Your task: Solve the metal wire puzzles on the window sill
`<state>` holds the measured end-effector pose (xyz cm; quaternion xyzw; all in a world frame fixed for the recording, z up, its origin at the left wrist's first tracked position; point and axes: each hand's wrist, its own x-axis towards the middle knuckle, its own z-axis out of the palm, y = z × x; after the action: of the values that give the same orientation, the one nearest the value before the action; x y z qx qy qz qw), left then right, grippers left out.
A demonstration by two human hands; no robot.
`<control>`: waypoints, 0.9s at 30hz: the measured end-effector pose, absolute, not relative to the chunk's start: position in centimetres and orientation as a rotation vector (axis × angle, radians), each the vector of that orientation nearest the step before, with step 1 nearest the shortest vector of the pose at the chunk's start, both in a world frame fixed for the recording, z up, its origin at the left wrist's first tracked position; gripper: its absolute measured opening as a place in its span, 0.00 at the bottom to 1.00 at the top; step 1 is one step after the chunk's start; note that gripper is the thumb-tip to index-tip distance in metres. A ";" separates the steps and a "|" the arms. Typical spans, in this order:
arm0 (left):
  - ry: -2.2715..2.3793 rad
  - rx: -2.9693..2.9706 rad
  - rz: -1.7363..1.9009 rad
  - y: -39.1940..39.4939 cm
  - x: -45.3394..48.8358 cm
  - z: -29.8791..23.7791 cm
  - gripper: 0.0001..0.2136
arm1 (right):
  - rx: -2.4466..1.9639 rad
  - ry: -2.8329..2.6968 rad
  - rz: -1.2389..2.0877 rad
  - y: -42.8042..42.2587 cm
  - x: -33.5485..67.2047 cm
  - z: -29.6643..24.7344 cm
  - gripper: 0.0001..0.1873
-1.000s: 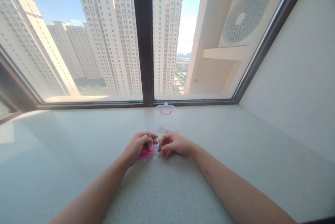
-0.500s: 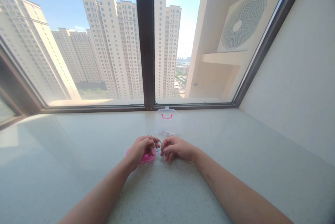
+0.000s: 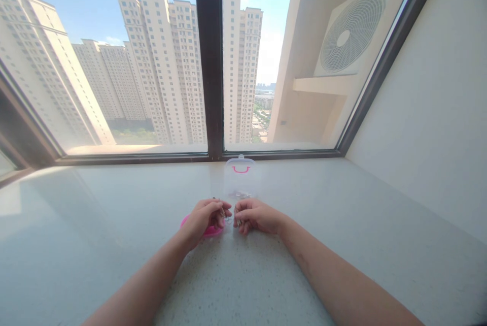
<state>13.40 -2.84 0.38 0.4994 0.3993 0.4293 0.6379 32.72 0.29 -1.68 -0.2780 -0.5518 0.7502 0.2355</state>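
My left hand (image 3: 205, 217) and my right hand (image 3: 255, 215) meet over the pale stone sill, fingers curled and pinched. Between their fingertips sit small metal pieces (image 3: 228, 216), ring-like, too small to name exactly. A pink round lid (image 3: 211, 230) lies on the sill under my left hand, mostly hidden by it. Just beyond the hands stands a clear plastic box (image 3: 240, 181) with a pink handle mark, holding a few more small metal bits.
The wide speckled sill (image 3: 114, 224) runs left and right. Dark window frames (image 3: 208, 62) stand behind the box, with tower blocks outside. A white wall (image 3: 429, 128) closes the right side; an outdoor fan unit (image 3: 350, 31) shows through the glass.
Both hands stay pinched together with only slight finger shifts. The view has tilted a little, so hands and box sit slightly lower in the picture.
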 end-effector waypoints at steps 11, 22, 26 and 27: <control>0.918 1.149 0.974 -3.0 13.4 0.4 0.10 | -0.731 -1.570 2.028 0.3 32.9 -1.8 0.12; 0.943 1.167 0.963 -2.9 13.4 0.1 0.09 | -0.714 -1.543 2.042 0.5 32.8 -1.9 0.08; 0.933 1.156 0.963 -2.8 13.4 0.2 0.09 | -0.733 -1.511 2.069 0.4 32.7 -1.8 0.10; 0.934 1.150 0.964 -2.8 13.4 0.3 0.09 | -0.740 -1.507 2.074 0.3 32.7 -1.8 0.11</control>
<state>13.44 -2.85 0.29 0.5031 0.4084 0.4215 0.6344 32.67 0.34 -1.75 -0.2697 -0.5492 0.7554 0.2344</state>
